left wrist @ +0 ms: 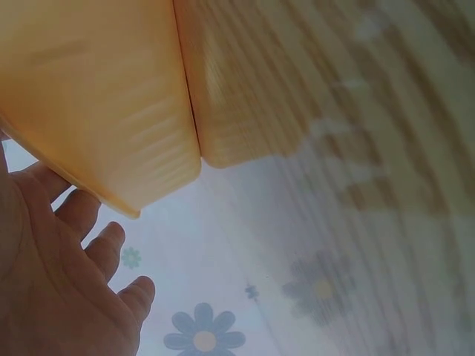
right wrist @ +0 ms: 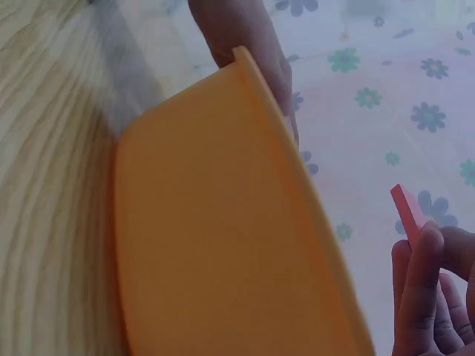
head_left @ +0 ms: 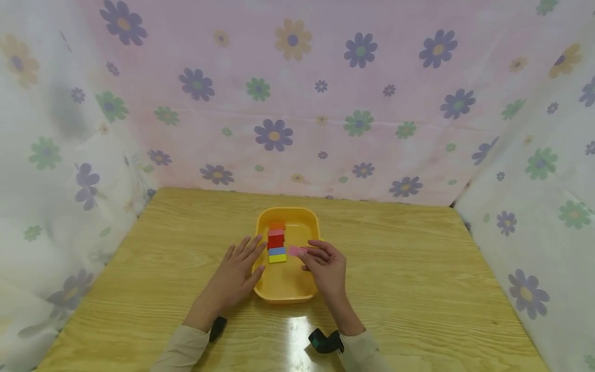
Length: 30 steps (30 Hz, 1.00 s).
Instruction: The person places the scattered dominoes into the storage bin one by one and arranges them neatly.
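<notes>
A yellow plastic tub (head_left: pixel 288 297) stands on the wooden table, with a row of coloured blocks along its left side. From far to near they are orange (head_left: pixel 277 226), pink (head_left: pixel 276 233), red (head_left: pixel 276 241), blue (head_left: pixel 277 251) and yellow (head_left: pixel 277 258). My right hand (head_left: pixel 327 266) pinches a flat pink block (right wrist: pixel 407 211) between thumb and fingers, raised over the tub's right half. The left hand (head_left: pixel 234 274) rests on the tub's left rim with its fingers extended; in the left wrist view its fingers (left wrist: pixel 78 211) lie along that rim.
The wooden table (head_left: pixel 409 279) spreads out on both sides of the tub. Flower-patterned curtains (head_left: pixel 307 108) close it in at the back and both sides. Dark wrist devices (head_left: pixel 325 341) sit at the sleeve cuffs.
</notes>
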Motion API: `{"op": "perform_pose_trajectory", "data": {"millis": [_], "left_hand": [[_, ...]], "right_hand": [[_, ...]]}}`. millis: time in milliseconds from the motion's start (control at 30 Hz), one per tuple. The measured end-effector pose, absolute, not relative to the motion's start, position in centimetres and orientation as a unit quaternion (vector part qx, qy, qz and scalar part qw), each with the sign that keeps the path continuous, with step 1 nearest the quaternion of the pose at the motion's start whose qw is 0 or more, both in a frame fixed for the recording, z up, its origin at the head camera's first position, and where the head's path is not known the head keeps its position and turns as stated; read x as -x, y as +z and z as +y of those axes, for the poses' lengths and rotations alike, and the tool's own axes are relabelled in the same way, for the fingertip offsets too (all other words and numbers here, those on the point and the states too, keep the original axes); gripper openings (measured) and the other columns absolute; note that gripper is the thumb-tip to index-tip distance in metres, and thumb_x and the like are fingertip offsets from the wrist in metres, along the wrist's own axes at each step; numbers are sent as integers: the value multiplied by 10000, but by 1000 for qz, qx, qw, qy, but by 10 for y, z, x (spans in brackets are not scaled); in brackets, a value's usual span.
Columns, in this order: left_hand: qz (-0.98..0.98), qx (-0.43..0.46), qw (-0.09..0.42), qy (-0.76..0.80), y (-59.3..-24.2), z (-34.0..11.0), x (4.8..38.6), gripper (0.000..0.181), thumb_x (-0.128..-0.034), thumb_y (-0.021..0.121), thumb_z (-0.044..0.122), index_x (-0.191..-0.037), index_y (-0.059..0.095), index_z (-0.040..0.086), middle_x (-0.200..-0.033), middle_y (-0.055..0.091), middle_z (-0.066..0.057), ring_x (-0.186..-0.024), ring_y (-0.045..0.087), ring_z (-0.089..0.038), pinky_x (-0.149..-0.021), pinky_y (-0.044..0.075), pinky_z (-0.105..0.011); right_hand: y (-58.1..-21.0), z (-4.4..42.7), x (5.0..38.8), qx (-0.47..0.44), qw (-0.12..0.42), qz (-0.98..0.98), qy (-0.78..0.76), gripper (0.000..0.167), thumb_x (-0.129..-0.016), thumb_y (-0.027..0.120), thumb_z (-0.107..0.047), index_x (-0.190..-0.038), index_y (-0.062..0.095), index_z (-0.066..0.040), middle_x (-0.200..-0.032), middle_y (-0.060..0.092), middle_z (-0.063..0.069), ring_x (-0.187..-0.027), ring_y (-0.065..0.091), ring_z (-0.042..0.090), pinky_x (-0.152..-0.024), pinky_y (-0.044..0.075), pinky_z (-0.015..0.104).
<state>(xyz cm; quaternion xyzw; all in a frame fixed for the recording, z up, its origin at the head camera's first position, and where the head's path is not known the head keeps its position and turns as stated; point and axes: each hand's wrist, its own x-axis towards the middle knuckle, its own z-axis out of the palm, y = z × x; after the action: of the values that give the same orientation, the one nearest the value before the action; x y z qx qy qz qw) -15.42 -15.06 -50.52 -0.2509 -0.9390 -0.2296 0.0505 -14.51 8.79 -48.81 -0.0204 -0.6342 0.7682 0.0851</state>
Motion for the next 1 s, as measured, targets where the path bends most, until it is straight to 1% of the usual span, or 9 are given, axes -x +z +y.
{"op": "perform_pose_trajectory", "data": {"millis": [100,167,267,400,500,600,733,867,1000], "left_hand": [[-940,246,51,-229,-503,-151,155,587,-1044,562,317,-1565,410,93,-1667,294,-76,-1539,241,-383,-1213,173,-657],[-942,244,50,-227,-502,-151,156,591,-1042,566,328,-1566,413,102,-1667,296,-67,-1540,241,-379,-1212,178,-658],[-943,243,50,-220,-501,-150,158,592,-1042,565,341,-1567,414,113,-1668,296,-54,-1544,237,-370,-1209,186,-660],[-944,242,52,-217,-501,-151,159,588,-1039,569,336,-1561,424,108,-1665,306,-55,-1541,245,-369,-1205,192,-664],[-945,242,54,-213,-502,-151,159,583,-1037,567,336,-1556,433,108,-1661,316,-56,-1533,265,-377,-1202,200,-666],[-946,243,54,-210,-503,-152,158,582,-1037,561,343,-1555,436,109,-1660,319,-54,-1529,272,-380,-1200,206,-666],[-946,243,53,-209,-505,-152,157,585,-1039,554,354,-1556,434,108,-1665,309,-52,-1537,255,-372,-1202,204,-664],[-947,240,52,-208,-505,-152,156,591,-1038,558,361,-1558,431,112,-1668,298,-48,-1542,243,-366,-1206,199,-659],[-948,238,46,-204,-504,-149,155,600,-1033,572,362,-1560,428,116,-1670,293,-48,-1541,244,-370,-1208,197,-655]], "right_hand": [[-485,75,153,11,102,-643,759,278,-852,781,41,-1114,694,69,-975,742,228,-750,737,129,-641,627,300],[-485,67,159,10,115,-650,751,262,-853,777,46,-1100,696,79,-978,737,247,-759,732,140,-642,627,297],[-486,57,167,13,125,-659,742,252,-846,776,62,-1086,700,85,-964,738,260,-766,741,201,-637,624,286],[-487,48,175,9,118,-676,728,283,-842,776,58,-1112,690,68,-957,736,256,-780,751,306,-635,624,288],[-487,45,177,10,100,-705,702,329,-842,788,22,-1151,677,35,-954,742,218,-772,751,318,-636,625,297],[-488,45,176,14,72,-744,664,365,-839,799,-14,-1172,666,52,-935,746,193,-741,753,295,-636,627,315],[-490,46,174,14,33,-789,613,382,-814,816,-35,-1142,669,93,-882,744,175,-707,749,263,-622,625,333],[-491,47,173,21,-6,-827,561,402,-782,848,-45,-1123,677,82,-837,730,128,-698,706,207,-612,608,314],[-493,47,175,25,-34,-863,504,461,-745,873,-42,-1131,655,86,-801,722,101,-678,665,177,-621,581,304]]}}
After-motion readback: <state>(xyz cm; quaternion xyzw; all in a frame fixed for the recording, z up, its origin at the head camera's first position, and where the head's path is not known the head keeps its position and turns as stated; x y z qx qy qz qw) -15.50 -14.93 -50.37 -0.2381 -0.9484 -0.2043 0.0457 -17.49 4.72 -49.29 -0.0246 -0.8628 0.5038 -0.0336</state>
